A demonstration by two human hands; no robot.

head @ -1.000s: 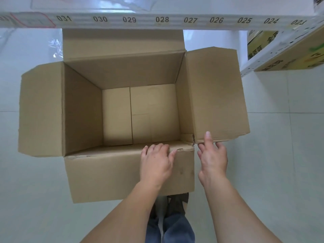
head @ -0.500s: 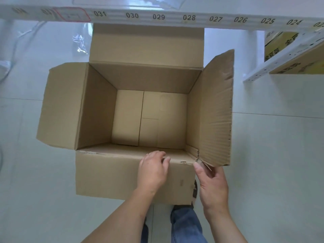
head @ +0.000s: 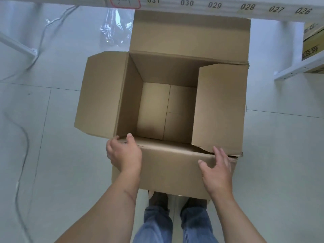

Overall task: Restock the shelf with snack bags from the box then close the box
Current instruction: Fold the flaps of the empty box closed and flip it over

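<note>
The brown cardboard box (head: 168,171) stood on the floor (head: 52,172) at the person's feet, nothing inside it. Its 3 o'clock flap (head: 219,109) was folded inward; the others splayed out. The left hand (head: 124,155) curled over the near rim's 9 o'clock corner, apparently gripping it. The right hand (head: 217,171), fingers spread, rested on the near flap.

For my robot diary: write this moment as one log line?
box: empty | right flap: folded in | left hand: gripping corner | right hand: open
</note>
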